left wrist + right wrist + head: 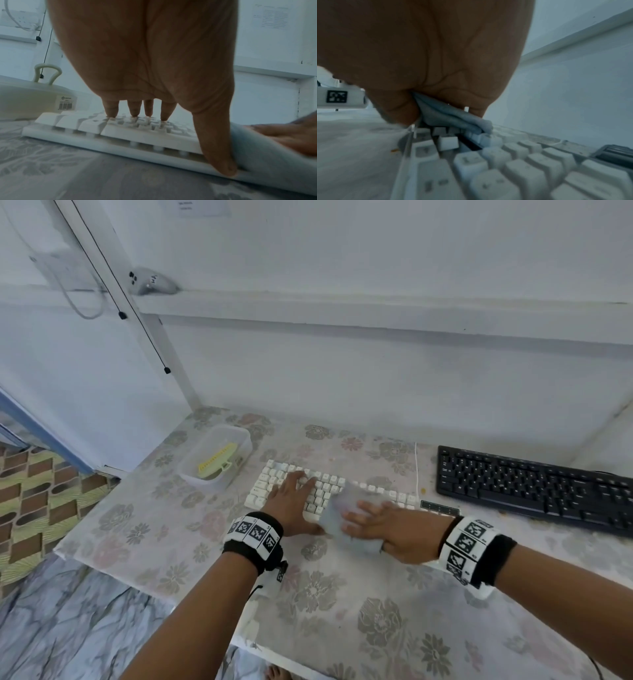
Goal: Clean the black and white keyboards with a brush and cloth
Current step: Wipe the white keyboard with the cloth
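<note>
The white keyboard [394,497] [137,132] [513,169] lies mid-table. My left hand [291,496] rests flat on its left half, straight fingertips [133,110] on the keys and the thumb at the front edge. My right hand [376,525] holds a pale blue-grey cloth [334,517] [254,146] [453,116] on the keyboard's middle; the right wrist view shows it pinched between thumb and fingers. The black keyboard [534,487] sits untouched to the right. A yellow brush [217,458] [47,73] lies in a clear plastic tub [239,436].
A flower-patterned cover lies over the table [342,594], which stands against a white wall. Between the two keyboards lie a small black strip [439,507] and a white cable [417,470]. The table's left edge drops to a tiled floor.
</note>
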